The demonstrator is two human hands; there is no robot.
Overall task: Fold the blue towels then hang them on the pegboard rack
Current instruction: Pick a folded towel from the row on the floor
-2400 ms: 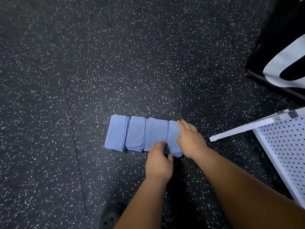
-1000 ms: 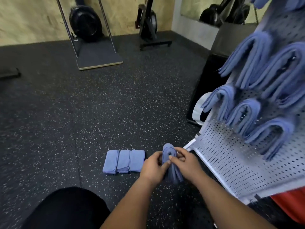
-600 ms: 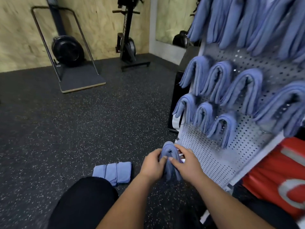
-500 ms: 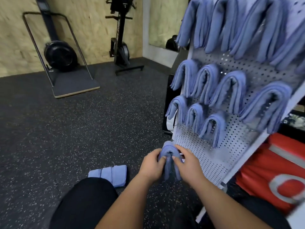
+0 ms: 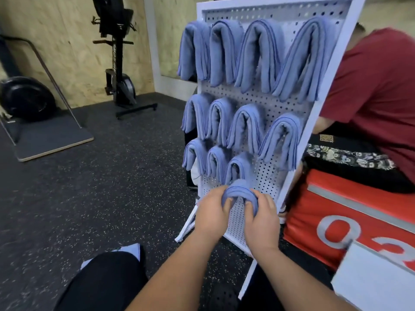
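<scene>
A folded blue towel [image 5: 239, 191] arches between both hands, right in front of the lower part of the white pegboard rack [image 5: 265, 176]. My left hand [image 5: 213, 212] grips its left end and my right hand [image 5: 261, 221] grips its right end. Several folded blue towels [image 5: 244, 129] hang in rows on the rack above. A corner of the folded towels left on the floor [image 5: 132, 250] shows behind my black-clad knee [image 5: 103, 281].
A person in a red shirt [image 5: 372, 93] sits behind the rack on a red cushion box [image 5: 350, 218]. Gym machines [image 5: 119, 63] and a weight sled [image 5: 29, 102] stand along the plywood wall at the back left. Dark speckled rubber floor [image 5: 94, 187] spreads to the left.
Both hands have lifted one folded towel off the floor row and carried it up to the rack's lower part. The view has swung from the floor up to the pegboard.
</scene>
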